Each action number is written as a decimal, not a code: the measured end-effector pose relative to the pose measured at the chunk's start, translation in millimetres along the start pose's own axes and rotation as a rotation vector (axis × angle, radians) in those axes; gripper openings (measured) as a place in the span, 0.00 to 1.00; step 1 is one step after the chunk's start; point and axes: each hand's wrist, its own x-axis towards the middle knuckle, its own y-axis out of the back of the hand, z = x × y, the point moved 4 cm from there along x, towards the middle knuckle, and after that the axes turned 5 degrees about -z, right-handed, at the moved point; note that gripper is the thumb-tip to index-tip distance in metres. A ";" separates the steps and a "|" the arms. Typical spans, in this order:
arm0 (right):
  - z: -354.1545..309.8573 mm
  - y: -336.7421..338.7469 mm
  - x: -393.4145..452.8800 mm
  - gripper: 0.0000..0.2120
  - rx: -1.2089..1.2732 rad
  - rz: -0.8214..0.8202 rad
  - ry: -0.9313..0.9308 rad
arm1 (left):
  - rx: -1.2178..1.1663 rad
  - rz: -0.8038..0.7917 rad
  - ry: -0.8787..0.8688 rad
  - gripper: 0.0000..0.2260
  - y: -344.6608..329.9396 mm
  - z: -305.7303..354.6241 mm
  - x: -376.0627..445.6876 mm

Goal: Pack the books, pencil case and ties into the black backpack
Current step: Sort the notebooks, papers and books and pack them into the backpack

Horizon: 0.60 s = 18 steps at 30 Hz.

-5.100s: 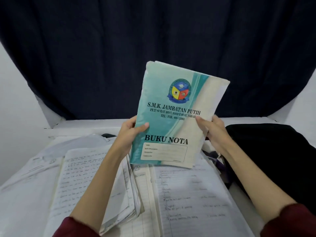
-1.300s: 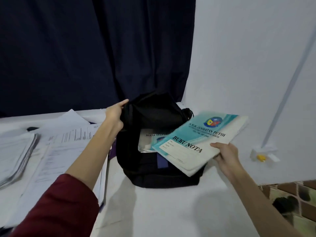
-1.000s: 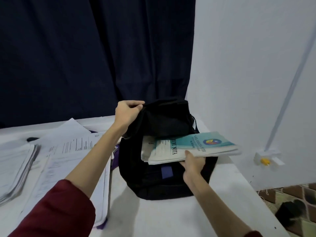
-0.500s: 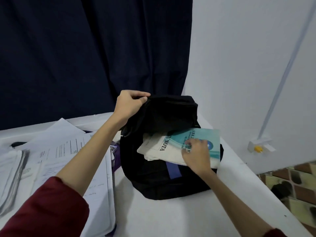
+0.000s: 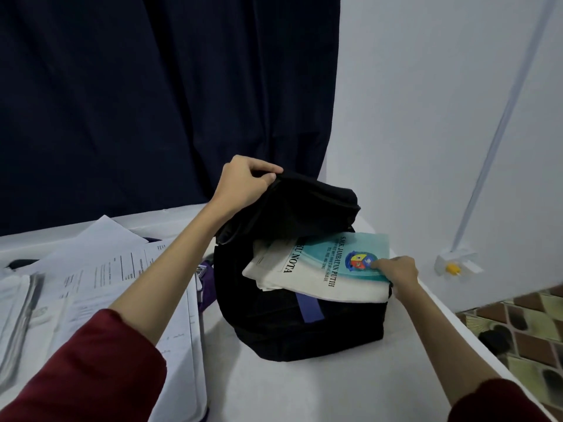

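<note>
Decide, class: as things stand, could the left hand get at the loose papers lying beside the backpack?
Probably not yet. The left hand grips the flap of the backpack and holds it up. Nothing lies between it and the papers, so once it lets go the way looks free.

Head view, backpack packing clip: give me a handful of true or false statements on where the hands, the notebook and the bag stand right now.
1. The left hand grips the top flap of the black backpack, holding it open. True.
2. The teal notebook is fully inside the backpack. False: much of it sticks out of the opening.
3. The right hand touches the notebook at its outer end. True.
4. The backpack lies on the floor. False: it sits on the white table.
5. Loose papers lie left of the backpack. True.
</note>
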 end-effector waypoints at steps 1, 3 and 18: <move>-1.4 -2.3 -1.9 0.11 0.083 -0.060 -0.014 | 0.007 -0.009 -0.004 0.08 -0.8 0.3 -0.3; -5.2 -10.5 -15.0 0.10 0.270 -0.247 -0.057 | 0.013 -0.027 -0.014 0.08 -1.6 1.2 -0.4; 23.6 -105.8 -86.7 0.23 0.764 -0.310 -0.123 | -0.225 -0.012 0.007 0.11 -5.0 0.2 8.8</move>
